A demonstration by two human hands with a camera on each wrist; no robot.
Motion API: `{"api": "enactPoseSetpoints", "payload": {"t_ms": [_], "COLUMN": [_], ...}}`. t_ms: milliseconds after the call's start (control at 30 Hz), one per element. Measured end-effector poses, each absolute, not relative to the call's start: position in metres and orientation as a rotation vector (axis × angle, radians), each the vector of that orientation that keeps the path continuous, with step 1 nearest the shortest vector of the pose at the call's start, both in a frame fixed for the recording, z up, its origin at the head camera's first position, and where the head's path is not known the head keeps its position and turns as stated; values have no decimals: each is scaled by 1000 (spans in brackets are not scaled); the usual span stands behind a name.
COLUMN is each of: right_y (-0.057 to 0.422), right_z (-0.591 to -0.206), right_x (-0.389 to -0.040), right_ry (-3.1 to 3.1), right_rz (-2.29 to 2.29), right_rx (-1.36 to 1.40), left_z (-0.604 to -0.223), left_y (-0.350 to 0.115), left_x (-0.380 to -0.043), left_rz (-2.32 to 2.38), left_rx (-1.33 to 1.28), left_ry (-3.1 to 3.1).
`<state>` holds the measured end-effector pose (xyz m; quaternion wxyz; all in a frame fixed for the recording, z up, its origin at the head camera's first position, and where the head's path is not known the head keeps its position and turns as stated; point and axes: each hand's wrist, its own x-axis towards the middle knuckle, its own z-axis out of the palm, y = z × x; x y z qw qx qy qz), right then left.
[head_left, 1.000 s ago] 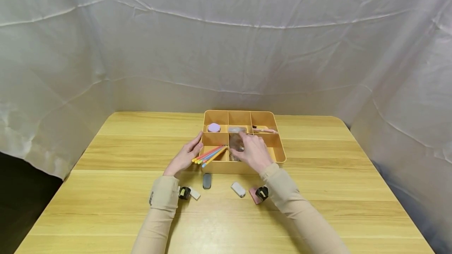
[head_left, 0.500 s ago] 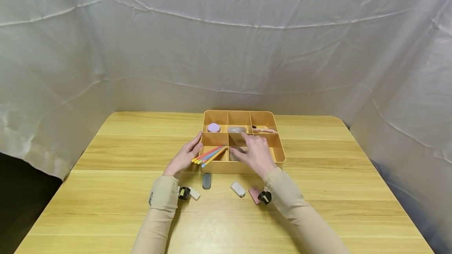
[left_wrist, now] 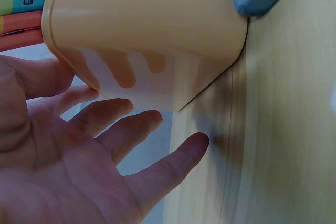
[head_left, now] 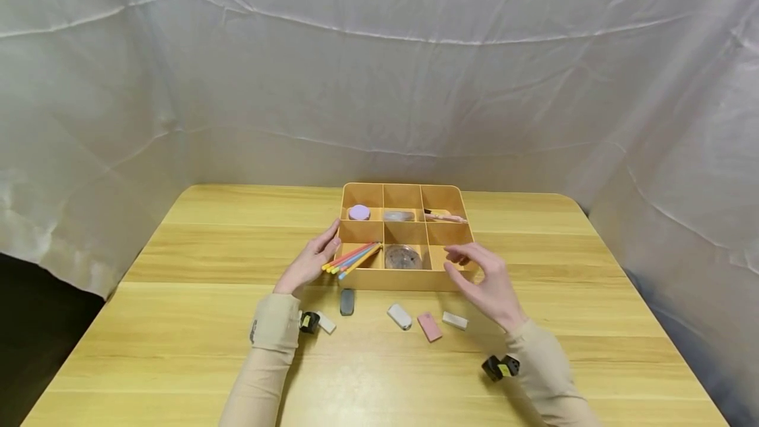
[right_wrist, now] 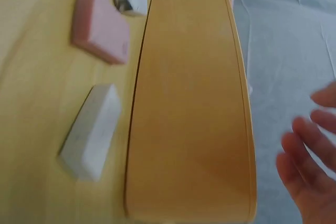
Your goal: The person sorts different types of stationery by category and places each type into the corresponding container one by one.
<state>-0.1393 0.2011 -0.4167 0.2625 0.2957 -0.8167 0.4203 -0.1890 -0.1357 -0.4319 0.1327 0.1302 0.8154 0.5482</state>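
An orange box (head_left: pixel 409 281) split into compartments stands toward the back of the table. My left hand (head_left: pixel 308 263) is at its left side, fingers extended; in the left wrist view the thumb (left_wrist: pixel 44 77) reaches the rim near several coloured pencils (left_wrist: pixel 23 3). Those pencils lean out over the front left compartment. A round, clear, dark-speckled disc (head_left: pixel 402 257) lies in the front middle compartment. My right hand (head_left: pixel 489 285) hovers at the box's front right corner, fingers loosely bent, holding nothing; the right wrist view shows its fingers (right_wrist: pixel 302 153) beyond the rim.
Before the box lie a dark grey eraser (head_left: pixel 346 302), a white-and-grey block (head_left: pixel 400 316), a pink eraser (head_left: pixel 429 327) and white blocks, one (head_left: pixel 454 320) at right, another (head_left: pixel 326 323) by the left wrist. A lilac round item (head_left: pixel 359 213), clear item (head_left: pixel 398 216) and pink pen-like items (head_left: pixel 446 217) occupy back compartments.
My right hand has left the front middle compartment and moved right, baring the speckled disc there and a white block on the table. The left hand has stayed in place.
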Motion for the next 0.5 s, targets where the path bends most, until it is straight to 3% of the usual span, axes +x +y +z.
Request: {"api": "enactPoseSetpoints", "payload": {"t_ms": [500], "right_y": [251], "right_z": [-443], "right_x": [-126], "right_ry": [-2563], "right_rz": [1769], "right_rx": [1354], "left_z": [-432], "left_y": [-135], "left_x": [-188], "left_rz": [1633], "left_rx": [351], "left_ry": [2341]}}
